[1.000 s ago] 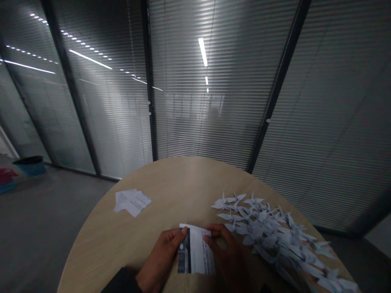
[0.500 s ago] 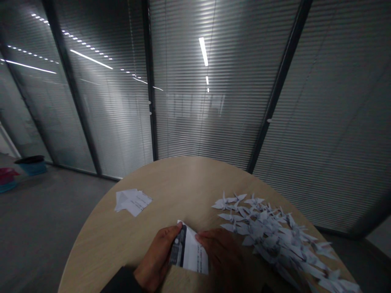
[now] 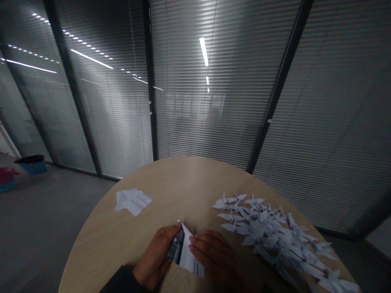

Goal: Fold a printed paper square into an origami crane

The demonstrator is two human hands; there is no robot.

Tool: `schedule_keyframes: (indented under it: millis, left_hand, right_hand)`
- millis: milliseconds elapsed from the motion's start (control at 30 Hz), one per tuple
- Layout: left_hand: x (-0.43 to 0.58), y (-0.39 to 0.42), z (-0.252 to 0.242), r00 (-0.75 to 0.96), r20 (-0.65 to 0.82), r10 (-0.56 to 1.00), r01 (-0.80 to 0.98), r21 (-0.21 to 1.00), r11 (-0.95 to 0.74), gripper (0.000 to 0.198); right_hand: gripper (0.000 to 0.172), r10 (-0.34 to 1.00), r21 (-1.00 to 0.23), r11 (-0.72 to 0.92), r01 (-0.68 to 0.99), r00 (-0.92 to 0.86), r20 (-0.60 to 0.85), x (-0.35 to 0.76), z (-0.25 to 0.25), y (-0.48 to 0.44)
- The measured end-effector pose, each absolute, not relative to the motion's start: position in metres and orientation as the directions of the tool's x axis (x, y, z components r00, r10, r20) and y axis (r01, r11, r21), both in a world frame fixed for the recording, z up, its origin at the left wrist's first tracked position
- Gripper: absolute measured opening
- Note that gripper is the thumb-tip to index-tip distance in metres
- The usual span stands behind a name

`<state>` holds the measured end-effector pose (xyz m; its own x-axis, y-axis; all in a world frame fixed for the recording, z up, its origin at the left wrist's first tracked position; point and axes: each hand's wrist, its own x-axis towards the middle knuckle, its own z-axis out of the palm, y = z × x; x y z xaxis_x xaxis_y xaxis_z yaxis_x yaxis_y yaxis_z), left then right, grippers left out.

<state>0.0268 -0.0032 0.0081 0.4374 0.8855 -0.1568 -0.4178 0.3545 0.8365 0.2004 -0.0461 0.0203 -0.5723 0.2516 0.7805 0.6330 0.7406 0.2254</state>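
Over the near middle of the bench [image 3: 183,183], the paper [image 3: 187,260] has become more pointed, so folding seems to progress; the left hand [image 3: 155,253] pinches it, the right hand [image 3: 215,253] lays fingers on it, grip unclear.

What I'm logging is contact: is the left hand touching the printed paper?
Touching: in the head view, the left hand holds the printed paper by its edge.

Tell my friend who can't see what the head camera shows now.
A person's left hand holds a printed piece of paper at a round-edged table, the right hand touching it. Many folded paper cranes lie to the right; a few paper sheets lie to the left.
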Motion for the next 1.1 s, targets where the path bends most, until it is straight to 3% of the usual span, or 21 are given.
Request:
schedule_keyframes:
  millis: [400, 1100]
  left_hand:
    - [0.026, -0.004, 0.017, 0.390, -0.195, 0.900, -0.335, 0.880, 0.336, 0.034]
    - [0.024, -0.001, 0.013, 0.364, -0.232, 0.902, -0.378, 0.848, 0.371, 0.039]
  right_hand:
    - [0.026, 0.278, 0.223, 0.758, 0.613, -0.613, 0.739, 0.205, 0.008, -0.043]
    - [0.028, 0.275, 0.189, 0.746, 0.639, -0.553, 0.787, 0.200, 0.015, -0.045]
